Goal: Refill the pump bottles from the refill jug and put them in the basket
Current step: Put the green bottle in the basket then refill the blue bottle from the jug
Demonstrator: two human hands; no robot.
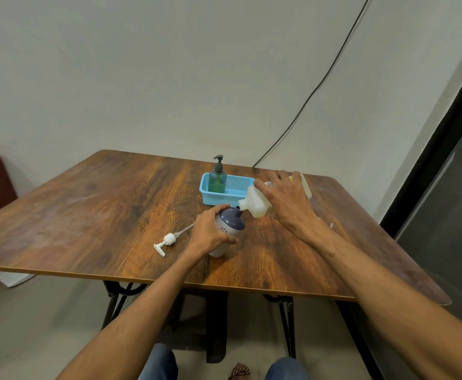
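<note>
My left hand [209, 231] grips a white bottle with a dark blue top [231, 222], tilted to the right, its open neck uncapped. My right hand [286, 200] holds the white refill jug [255, 202] tipped over, its spout touching the bottle's neck. The bottle's white pump head [168, 240] with its tube lies on the table to the left of my left hand. A green pump bottle [217, 180] stands upright in the left end of the blue basket [218, 200], just behind the jug.
The wooden table [101, 215] has its front edge close to me, with black metal legs below. A black cable [306, 100] runs down the wall to the table's back edge. A small white object [332, 225] lies right of my right wrist.
</note>
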